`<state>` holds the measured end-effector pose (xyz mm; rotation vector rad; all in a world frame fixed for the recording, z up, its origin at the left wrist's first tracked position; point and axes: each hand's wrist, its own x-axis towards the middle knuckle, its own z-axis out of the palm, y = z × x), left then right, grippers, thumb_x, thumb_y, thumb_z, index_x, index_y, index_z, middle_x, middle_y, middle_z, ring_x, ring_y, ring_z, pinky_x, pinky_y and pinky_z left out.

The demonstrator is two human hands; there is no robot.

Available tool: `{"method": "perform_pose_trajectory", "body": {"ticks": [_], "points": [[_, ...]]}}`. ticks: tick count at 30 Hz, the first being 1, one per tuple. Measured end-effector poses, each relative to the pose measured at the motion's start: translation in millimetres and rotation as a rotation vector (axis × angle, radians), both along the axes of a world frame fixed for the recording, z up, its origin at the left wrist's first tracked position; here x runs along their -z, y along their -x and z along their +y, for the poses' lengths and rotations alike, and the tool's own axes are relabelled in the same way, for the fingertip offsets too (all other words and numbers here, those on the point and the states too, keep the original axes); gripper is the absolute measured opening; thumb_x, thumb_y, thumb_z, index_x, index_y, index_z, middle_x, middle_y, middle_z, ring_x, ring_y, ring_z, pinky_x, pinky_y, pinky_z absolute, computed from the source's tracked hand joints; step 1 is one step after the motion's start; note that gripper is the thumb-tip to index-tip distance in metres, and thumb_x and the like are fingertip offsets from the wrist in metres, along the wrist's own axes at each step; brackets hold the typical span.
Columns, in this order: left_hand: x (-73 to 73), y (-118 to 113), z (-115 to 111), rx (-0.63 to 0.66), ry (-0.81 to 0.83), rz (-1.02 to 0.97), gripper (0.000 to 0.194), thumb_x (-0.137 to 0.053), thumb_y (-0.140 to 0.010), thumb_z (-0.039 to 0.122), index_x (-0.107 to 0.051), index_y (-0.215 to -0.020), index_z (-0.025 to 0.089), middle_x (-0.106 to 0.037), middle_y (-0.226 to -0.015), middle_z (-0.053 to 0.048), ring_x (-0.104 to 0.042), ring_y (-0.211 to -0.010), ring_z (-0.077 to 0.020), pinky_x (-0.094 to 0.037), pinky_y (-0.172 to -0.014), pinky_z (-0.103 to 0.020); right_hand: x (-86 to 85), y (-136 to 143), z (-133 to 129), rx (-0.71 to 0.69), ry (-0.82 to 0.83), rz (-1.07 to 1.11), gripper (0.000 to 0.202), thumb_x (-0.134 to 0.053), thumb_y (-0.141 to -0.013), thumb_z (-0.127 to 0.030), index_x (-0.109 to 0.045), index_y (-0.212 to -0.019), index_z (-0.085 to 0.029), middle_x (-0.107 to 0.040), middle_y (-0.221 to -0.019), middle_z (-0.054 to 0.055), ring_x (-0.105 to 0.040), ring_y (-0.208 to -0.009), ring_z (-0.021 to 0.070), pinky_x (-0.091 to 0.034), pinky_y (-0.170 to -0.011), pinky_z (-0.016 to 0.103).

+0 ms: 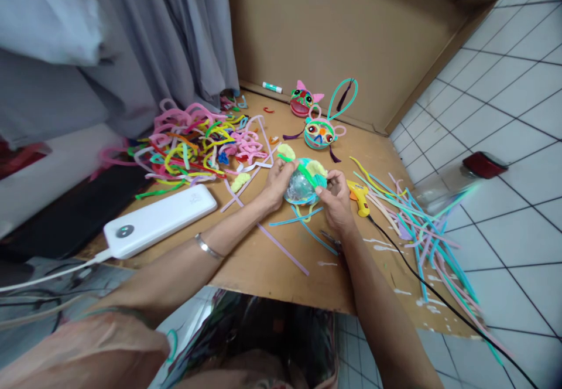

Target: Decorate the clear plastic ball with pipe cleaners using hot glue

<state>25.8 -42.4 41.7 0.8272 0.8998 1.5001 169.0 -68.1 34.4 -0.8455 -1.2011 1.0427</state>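
Note:
A clear round ball point(300, 187) with green, teal and pale yellow fuzzy strips on it is held between both hands over the cardboard tabletop. My left hand point(280, 183) pinches its left side, by a green and pale yellow piece point(286, 152). At the right, the fingers of my right hand point(336, 198) close on the teal and green edge. Just beneath the ball lie blue strips point(296, 220) and a yellow-green loop. A pale yellow fuzzy piece point(240, 182) rests left of my left hand.
Colourful pipe cleaners point(188, 143) are heaped at left, behind a white power bank point(160, 221). Two decorated ornaments point(320, 133) and a glue stick point(272, 87) stand farther back. A yellow glue gun point(360, 197), its black cord and long strips point(432, 239) lie at right.

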Motion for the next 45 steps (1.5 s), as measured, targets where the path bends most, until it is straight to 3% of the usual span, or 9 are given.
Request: {"method": "perform_pose_trajectory", "body": {"ticks": [11,17,25,31,37,45], "points": [[3.8,0.3,1.6,0.003,0.024,-0.022,0.031,-0.07,-0.069,0.04,-0.046,-0.071,0.021,-0.048,-0.067,0.005,-0.046,-0.062,-0.0111,-0.04,-0.062,-0.024,0.0,0.1,0.3,0.018,0.039,-0.004,0.051,-0.086,-0.057,-0.039,-0.048,-0.09,-0.028,-0.062,-0.102,0.0,-0.06,-0.096,0.0176,-0.051,-0.082,0.03],[4.1,1.4,3.2,0.026,0.028,-0.025,0.031,-0.069,-0.066,0.042,-0.047,-0.071,0.02,-0.053,-0.068,0.004,-0.05,-0.064,-0.012,-0.04,-0.06,-0.025,0.7,-0.8,-1.2,0.058,0.024,-0.02,0.048,-0.086,-0.06,-0.037,-0.052,-0.093,-0.027,-0.06,-0.119,0.001,-0.06,-0.105,0.0179,-0.051,-0.087,0.03],[3.3,1.1,3.7,0.075,0.073,-0.091,0.037,-0.074,-0.061,0.044,-0.051,-0.076,0.019,-0.055,-0.067,0.004,-0.052,-0.062,-0.0122,-0.042,-0.06,-0.025,2.0,-2.4,-0.6,0.08,-0.087,-0.073,0.031,-0.086,-0.065,-0.035,-0.065,-0.085,-0.026,-0.059,-0.131,0.005,-0.056,-0.123,0.0224,-0.045,-0.104,0.038],[3.2,0.9,5.5,0.12,0.08,-0.127,0.032,-0.073,-0.059,0.04,-0.05,-0.071,0.019,-0.05,-0.063,0.005,-0.049,-0.06,-0.0112,-0.041,-0.059,-0.024,2.0,-3.3,-0.9,0.034,-0.108,-0.092,0.018,-0.083,-0.07,-0.035,-0.07,-0.078,-0.025,-0.06,-0.132,0.005,-0.058,-0.121,0.0232,-0.045,-0.103,0.041],[1.1,2.2,4.4,0.156,0.1,-0.134,0.031,-0.073,-0.059,0.04,-0.057,-0.073,0.018,-0.059,-0.068,0.002,-0.056,-0.066,-0.014,-0.045,-0.062,-0.025,-1.6,-4.8,-4.0,0.038,-0.178,-0.193,0.005,-0.079,-0.076,-0.031,-0.076,-0.08,-0.028,-0.062,-0.127,0.004,-0.054,-0.126,0.0242,-0.042,-0.108,0.043],[-1.8,3.9,0.8,0.263,0.143,-0.165,0.036,-0.076,-0.057,0.043,-0.056,-0.074,0.019,-0.057,-0.065,0.003,-0.054,-0.059,-0.0133,-0.045,-0.054,-0.025,-5.9,-2.6,-8.4,0.009,-0.195,-0.223,0.002,-0.076,-0.076,-0.03,-0.075,-0.076,-0.028,-0.062,-0.127,0.003,-0.052,-0.129,0.0263,-0.041,-0.109,0.044]]}}
